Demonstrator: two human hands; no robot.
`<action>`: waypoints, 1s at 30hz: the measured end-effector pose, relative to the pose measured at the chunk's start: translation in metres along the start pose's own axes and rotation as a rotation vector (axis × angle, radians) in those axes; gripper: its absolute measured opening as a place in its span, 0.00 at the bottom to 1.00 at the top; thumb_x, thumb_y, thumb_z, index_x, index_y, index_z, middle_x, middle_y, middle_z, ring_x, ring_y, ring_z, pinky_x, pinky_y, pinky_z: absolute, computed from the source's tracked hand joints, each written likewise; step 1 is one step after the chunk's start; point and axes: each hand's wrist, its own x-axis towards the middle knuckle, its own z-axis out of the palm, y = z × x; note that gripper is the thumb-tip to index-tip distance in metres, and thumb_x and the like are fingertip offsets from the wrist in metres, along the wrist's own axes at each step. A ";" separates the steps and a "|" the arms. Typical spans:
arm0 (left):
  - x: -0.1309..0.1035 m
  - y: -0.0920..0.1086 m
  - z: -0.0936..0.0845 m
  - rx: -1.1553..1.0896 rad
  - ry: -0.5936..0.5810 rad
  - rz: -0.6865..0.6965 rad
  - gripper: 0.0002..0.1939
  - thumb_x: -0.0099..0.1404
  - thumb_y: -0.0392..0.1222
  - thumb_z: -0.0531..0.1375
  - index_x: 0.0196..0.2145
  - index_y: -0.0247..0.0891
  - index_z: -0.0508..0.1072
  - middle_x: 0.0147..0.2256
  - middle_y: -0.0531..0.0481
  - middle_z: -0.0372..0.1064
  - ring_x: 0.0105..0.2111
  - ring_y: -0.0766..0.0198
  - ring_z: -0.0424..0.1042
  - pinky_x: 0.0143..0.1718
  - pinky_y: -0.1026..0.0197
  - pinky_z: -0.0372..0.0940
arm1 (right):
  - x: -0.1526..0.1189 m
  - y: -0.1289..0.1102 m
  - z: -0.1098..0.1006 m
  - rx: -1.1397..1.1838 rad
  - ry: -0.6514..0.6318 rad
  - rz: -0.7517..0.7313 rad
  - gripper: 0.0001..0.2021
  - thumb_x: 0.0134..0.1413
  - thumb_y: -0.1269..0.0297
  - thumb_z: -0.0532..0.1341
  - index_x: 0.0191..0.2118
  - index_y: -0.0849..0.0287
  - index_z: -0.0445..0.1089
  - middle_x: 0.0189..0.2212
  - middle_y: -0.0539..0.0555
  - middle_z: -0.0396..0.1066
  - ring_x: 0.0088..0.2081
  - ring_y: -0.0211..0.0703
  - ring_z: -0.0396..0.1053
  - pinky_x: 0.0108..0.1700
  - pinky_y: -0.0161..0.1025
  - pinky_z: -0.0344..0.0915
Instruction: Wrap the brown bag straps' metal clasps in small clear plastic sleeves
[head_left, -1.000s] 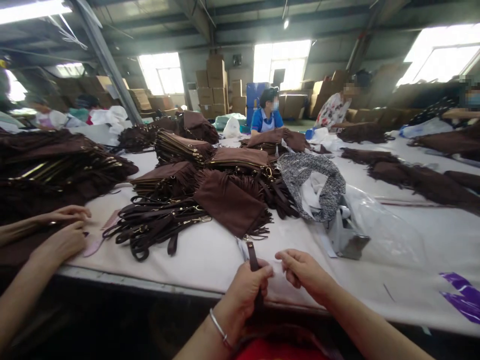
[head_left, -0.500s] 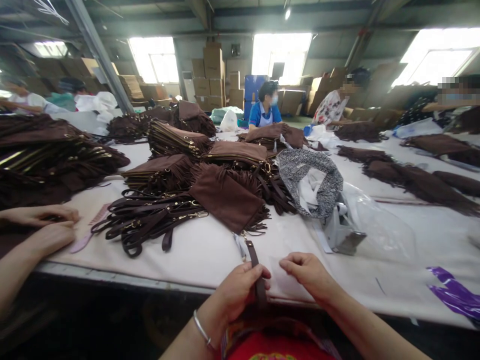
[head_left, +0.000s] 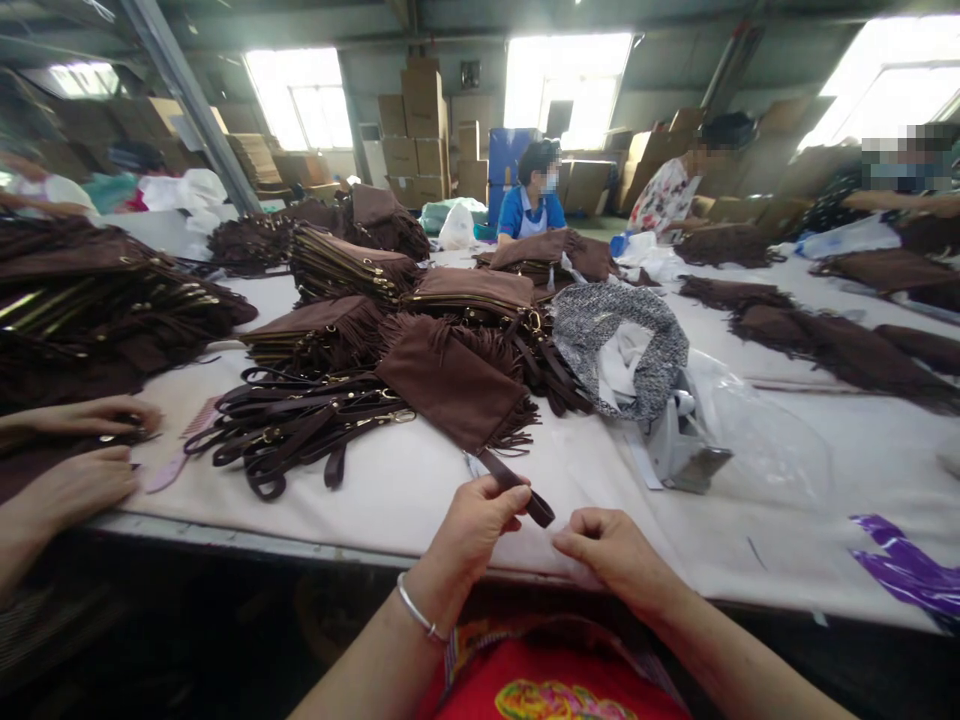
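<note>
My left hand is closed on a dark brown wrist strap, its looped end sticking out past the thumb toward the right. The strap runs up to the corner of a brown fringed pouch lying flat on the table, with a small pale tag beside it. Just right of the loop, my right hand has thumb and fingers pressed together, apart from the strap. Whatever those fingertips hold, if anything, I cannot make out. A heap of similar straps with gold clasps lies left of the pouch.
Stacked fringed pouches stand behind. A grey speckled cloth ring rests by a white holder and clear plastic. Purple plastic lies at right. At left, a co-worker's hands work beside a pink comb.
My left hand has lifted slightly, and the strap end has swung from hanging down to pointing right. My right hand has shifted a little left and down. The co-worker's hands have moved apart.
</note>
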 end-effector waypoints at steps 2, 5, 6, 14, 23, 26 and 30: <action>0.000 -0.005 0.004 0.025 0.018 0.010 0.16 0.53 0.46 0.67 0.37 0.34 0.77 0.31 0.47 0.73 0.28 0.66 0.67 0.28 0.65 0.59 | -0.001 0.000 0.001 0.031 -0.014 0.030 0.14 0.40 0.57 0.65 0.17 0.59 0.63 0.13 0.45 0.59 0.18 0.33 0.54 0.22 0.33 0.49; -0.001 -0.008 0.006 0.033 0.049 0.050 0.16 0.54 0.46 0.67 0.37 0.34 0.77 0.30 0.47 0.74 0.28 0.66 0.67 0.28 0.65 0.59 | -0.002 0.000 0.004 0.088 -0.041 0.068 0.14 0.40 0.56 0.66 0.18 0.59 0.63 0.12 0.45 0.60 0.16 0.33 0.54 0.19 0.33 0.47; -0.001 -0.008 0.006 0.038 0.059 0.063 0.16 0.54 0.46 0.67 0.37 0.34 0.77 0.30 0.47 0.74 0.29 0.66 0.67 0.28 0.65 0.59 | -0.001 0.000 0.005 0.106 -0.047 0.073 0.15 0.40 0.56 0.66 0.18 0.59 0.63 0.12 0.45 0.60 0.16 0.33 0.54 0.19 0.33 0.47; -0.007 -0.011 0.002 0.108 0.087 0.104 0.16 0.54 0.47 0.67 0.36 0.33 0.78 0.30 0.46 0.74 0.26 0.66 0.65 0.29 0.63 0.61 | 0.000 0.010 0.008 0.207 -0.020 0.139 0.16 0.40 0.53 0.68 0.21 0.61 0.66 0.13 0.43 0.58 0.16 0.30 0.51 0.19 0.32 0.45; -0.009 -0.017 -0.006 0.137 0.076 0.115 0.15 0.54 0.47 0.67 0.36 0.33 0.79 0.31 0.46 0.75 0.28 0.64 0.66 0.31 0.62 0.61 | -0.005 0.011 0.011 0.194 0.013 0.137 0.14 0.42 0.54 0.67 0.24 0.63 0.73 0.15 0.47 0.63 0.18 0.33 0.54 0.20 0.33 0.49; -0.010 -0.018 -0.006 0.145 0.070 0.120 0.15 0.53 0.47 0.67 0.36 0.34 0.79 0.32 0.46 0.75 0.30 0.63 0.67 0.32 0.62 0.62 | -0.006 0.010 0.011 0.157 -0.004 0.096 0.14 0.43 0.55 0.67 0.28 0.64 0.76 0.18 0.49 0.67 0.20 0.34 0.57 0.22 0.33 0.53; -0.011 -0.016 -0.003 0.149 0.071 0.110 0.15 0.53 0.47 0.67 0.35 0.34 0.79 0.32 0.46 0.75 0.30 0.62 0.67 0.32 0.61 0.62 | -0.006 0.009 0.011 0.101 -0.011 0.040 0.14 0.45 0.55 0.66 0.29 0.63 0.76 0.20 0.49 0.68 0.22 0.35 0.59 0.25 0.33 0.54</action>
